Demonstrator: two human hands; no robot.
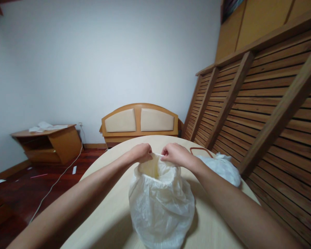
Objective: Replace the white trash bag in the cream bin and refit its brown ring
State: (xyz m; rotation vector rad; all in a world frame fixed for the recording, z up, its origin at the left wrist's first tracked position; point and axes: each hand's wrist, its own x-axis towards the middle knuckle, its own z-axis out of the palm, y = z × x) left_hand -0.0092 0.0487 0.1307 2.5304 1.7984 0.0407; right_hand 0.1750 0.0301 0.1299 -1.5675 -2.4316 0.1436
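A white, thin plastic bag (pixel 160 211) stands on the round pale table (pixel 111 207) in front of me, draped around something whose shape is mostly hidden. Its mouth gapes at the top, and a yellowish inside shows there. At the far side of the rim, my left hand (pixel 142 153) pinches the bag's edge between thumb and fingers. Close beside it, my right hand (pixel 175 154) pinches the same edge. A short stretch of rim lies between the two hands.
To the right on the table sits another white plastic bag (pixel 223 169), beside a brown curved handle (pixel 200 149). Slatted wooden panels (pixel 248 114) lean along the right. Behind the table stands a headboard (pixel 138 121); a low cabinet (pixel 54 145) and a white cable (pixel 57 183) are left.
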